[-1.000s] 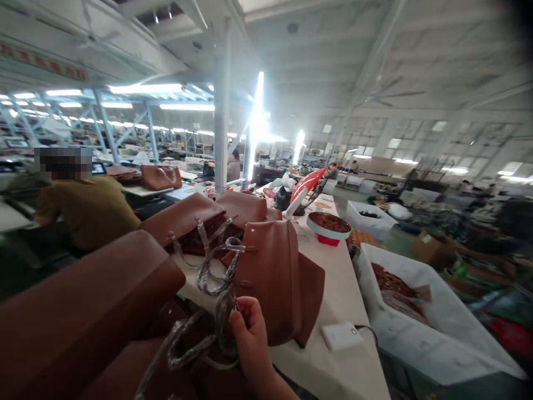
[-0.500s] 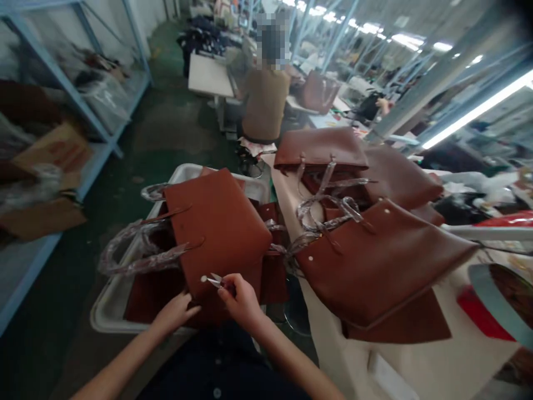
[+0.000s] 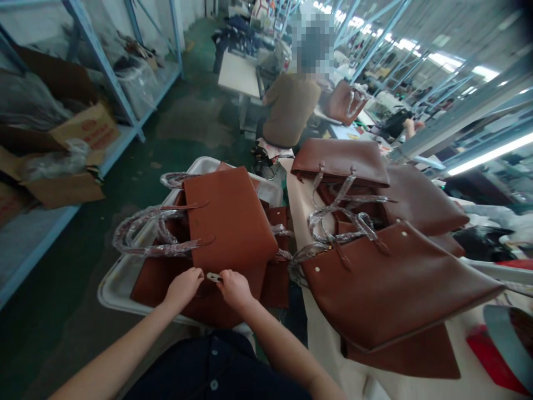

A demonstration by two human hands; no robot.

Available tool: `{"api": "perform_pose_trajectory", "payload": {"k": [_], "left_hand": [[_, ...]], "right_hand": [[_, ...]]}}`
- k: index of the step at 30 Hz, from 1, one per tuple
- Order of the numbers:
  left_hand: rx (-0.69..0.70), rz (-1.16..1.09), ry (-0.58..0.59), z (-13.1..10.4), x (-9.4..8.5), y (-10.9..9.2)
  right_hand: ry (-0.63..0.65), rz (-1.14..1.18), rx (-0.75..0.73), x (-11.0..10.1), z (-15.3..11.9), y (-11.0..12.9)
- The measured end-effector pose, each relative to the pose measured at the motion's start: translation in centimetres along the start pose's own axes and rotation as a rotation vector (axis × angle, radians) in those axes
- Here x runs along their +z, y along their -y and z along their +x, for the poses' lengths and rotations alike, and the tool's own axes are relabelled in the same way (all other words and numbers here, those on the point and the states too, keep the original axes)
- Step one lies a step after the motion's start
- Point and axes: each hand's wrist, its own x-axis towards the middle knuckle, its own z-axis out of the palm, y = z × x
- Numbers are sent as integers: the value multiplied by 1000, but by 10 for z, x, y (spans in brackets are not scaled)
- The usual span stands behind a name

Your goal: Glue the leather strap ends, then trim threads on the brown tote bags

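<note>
A brown leather handbag lies across a white plastic bin, its plastic-wrapped handles pointing left. At its near left corner my left hand is closed, thumb and fingertips pinched together; what lies between them is too small to make out. My right hand is closed around a pair of small thread snips. Their blades point left, close to my left fingertips, and look pressed together. More brown leather shows in the bin beneath this bag.
On the table to the right lie several brown handbags, the nearest being a large one with wrapped handles. A blue metal shelf with cardboard boxes stands left. Ahead, a person sits at a workstation.
My left hand has risen from the bag's edge to meet the snips. The snips' blades were apart and now look closed. The view has shifted, so the scene sits further right.
</note>
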Motion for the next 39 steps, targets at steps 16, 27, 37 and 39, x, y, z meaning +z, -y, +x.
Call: {"api": "perform_pose_trajectory", "payload": {"k": [16,27,37,39], "left_hand": [[-202,-129,-212,74,-63,12],[-317,-368,-58,71,-15,-22],[-145,-193,139,18,-30,10],[-207,-88,-54,42,-60,36]], "right_hand": [[-116,34,24,-24,24,8],[-446,362,6,-96,76,-1],[-152,229,-82,-35,173,9],[-110,203,-87,-23,174,7]]}}
